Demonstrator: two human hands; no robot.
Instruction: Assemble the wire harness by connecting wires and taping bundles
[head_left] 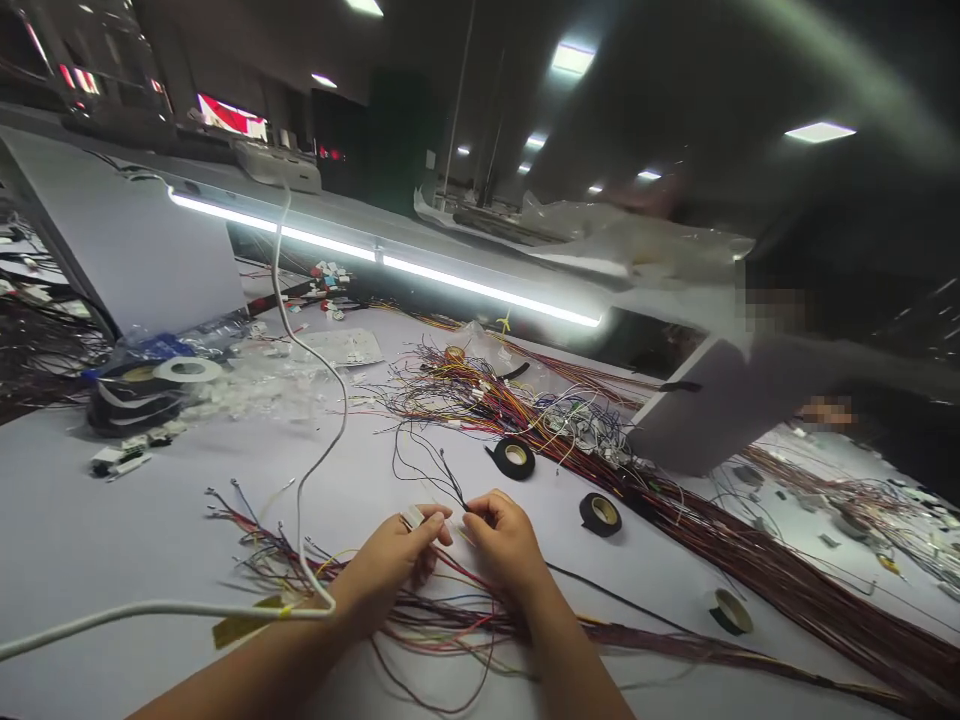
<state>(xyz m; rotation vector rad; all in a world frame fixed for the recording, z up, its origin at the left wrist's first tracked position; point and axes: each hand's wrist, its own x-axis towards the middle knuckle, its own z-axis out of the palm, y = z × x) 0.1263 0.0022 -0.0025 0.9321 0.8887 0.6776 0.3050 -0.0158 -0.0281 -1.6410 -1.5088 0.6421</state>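
Note:
My left hand (390,560) is closed around a small white connector (412,517), which shows between the thumb and fingers. Close beside it, my right hand (508,545) pinches a few thin black wires (444,478); their loose ends fan out past the fingertips. Whether the wires touch the connector I cannot tell. Under both hands lies a wire harness (637,637) of brown, red, yellow and blue strands. Its splayed, terminal-tipped ends (247,520) spread to the left of my left wrist. A white cable (330,450) hangs in front and crosses over my left forearm.
Black tape rolls (514,458) lie beyond my hands, near a thick bundle of wires (720,535) running down the right side. Plastic bags of small white parts (255,395) sit at the left. A strip light (487,290) spans the back; a co-worker's hand (829,410) shows at right.

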